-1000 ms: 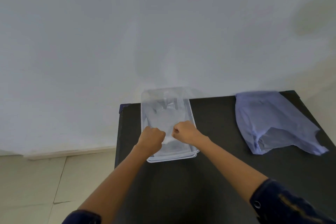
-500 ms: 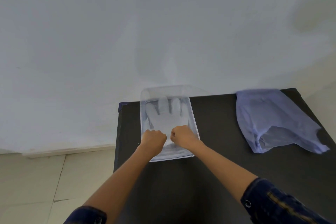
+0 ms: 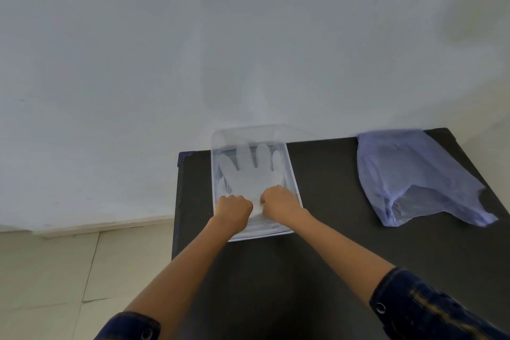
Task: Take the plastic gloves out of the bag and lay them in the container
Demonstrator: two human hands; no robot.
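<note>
A clear plastic container point(image 3: 293, 174) stands at the far left of the black table. A translucent white plastic glove point(image 3: 249, 171) lies flat inside it, fingers spread and pointing away from me. My left hand point(image 3: 234, 208) and my right hand point(image 3: 279, 203) are both closed on the glove's cuff at the near end of the container, knuckles up, almost touching each other. A thin pale blue plastic bag point(image 3: 411, 176) lies crumpled flat at the far right of the table, apart from both hands. What the bag holds is not visible.
The black table point(image 3: 345, 257) ends close to the container's left side, with tiled floor point(image 3: 55, 270) below. A pale wall point(image 3: 248, 50) rises directly behind the table's far edge.
The glove has gone from rumpled to spread flat in the container. Both hands stayed closed on its cuff and barely shifted.
</note>
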